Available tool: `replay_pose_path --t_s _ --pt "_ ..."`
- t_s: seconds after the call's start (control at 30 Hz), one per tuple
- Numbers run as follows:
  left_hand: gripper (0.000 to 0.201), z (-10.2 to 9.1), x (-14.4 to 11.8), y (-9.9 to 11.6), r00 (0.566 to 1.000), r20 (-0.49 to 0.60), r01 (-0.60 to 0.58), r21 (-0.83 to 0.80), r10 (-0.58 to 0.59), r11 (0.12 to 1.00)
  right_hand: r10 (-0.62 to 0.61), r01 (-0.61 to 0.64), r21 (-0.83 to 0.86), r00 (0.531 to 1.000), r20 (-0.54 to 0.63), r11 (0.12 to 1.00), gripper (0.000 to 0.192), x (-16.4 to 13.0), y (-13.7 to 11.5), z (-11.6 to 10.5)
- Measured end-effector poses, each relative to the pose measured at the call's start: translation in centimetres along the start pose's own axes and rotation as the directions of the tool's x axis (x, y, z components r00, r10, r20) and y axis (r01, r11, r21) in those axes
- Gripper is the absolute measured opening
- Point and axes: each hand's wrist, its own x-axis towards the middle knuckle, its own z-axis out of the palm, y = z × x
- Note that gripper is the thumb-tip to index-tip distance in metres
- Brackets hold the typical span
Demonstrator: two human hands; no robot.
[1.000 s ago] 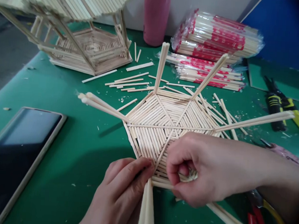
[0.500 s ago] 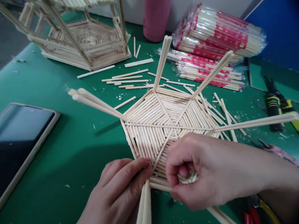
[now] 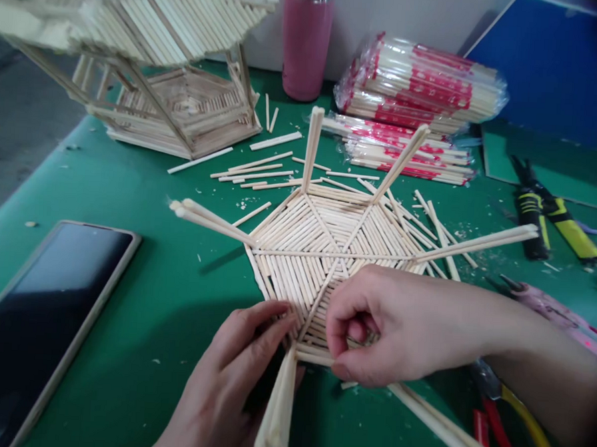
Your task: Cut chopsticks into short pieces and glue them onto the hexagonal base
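The head view shows the right hand (image 3: 398, 329) pinching a short stick at the near edge of the hexagonal stick base (image 3: 327, 252) on the green desk (image 3: 145, 175). The left hand (image 3: 235, 380), fingers pressed together, steadies the near corner post (image 3: 279, 409). The step seems to be seating a stick; the next move calls for firm, even pressure.

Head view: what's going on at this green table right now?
A person is working on a flat hexagonal panel of wooden sticks with long chopsticks jutting from its corners. The left hand presses on the near edge beside one upright pair, while the right hand pinches something small at that edge. A finished stick pavilion, wrapped chopstick packs, a phone and pliers lie around.
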Motion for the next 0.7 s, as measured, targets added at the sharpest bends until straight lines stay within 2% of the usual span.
replay_pose_path --t_s 0.13,0.37,0.57,0.7 --pt "0.045 -0.9 1.5 0.6 1.000 0.007 0.028 -0.111 -0.028 0.993 -0.058 0.058 -0.022 0.998 -0.020 0.998 0.010 -0.2 0.1 -0.1" --pt "0.023 -1.9 4.3 1.2 0.980 0.194 0.020 -0.282 0.037 0.959 -0.120 0.120 -0.014 0.991 -0.053 0.993 0.009 -0.2 0.5 0.2" --pt "0.007 -1.9 5.3 1.7 0.960 0.272 0.016 -0.293 0.068 0.956 -0.146 0.149 0.048 0.987 -0.065 0.988 0.010 -0.3 0.8 0.5" --pt "0.008 -2.1 5.3 1.7 0.946 0.319 0.036 -0.285 0.060 0.958 -0.149 0.156 0.072 0.985 -0.091 0.985 0.010 -0.5 0.6 0.3"
